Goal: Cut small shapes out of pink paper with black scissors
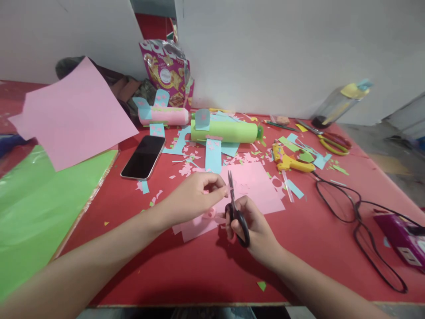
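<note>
My right hand (254, 228) grips a pair of black-handled scissors (241, 223), their narrow blades pointing away from me. Close to the blades, my left hand (195, 195) pinches a small piece of pink paper (229, 189) between thumb and fingertips. Beneath both hands lies a sheet of pink paper (260, 181) with scraps on it. A curled pink strip (210, 213) shows under my left hand. Beyond them, a green paper-covered tube (229, 132) with light blue flaps rests on its side, beside a similar pink tube (168, 116).
On the red table (199, 274) are a phone (144, 157), a yellow glue gun (292, 163) with a black cord, red-yellow scissors (332, 141) and a purple power strip (403, 241). Large pink (78, 115) and green sheets (49, 212) cover the left. A snack bag (168, 73) and a bottle (338, 106) stand behind.
</note>
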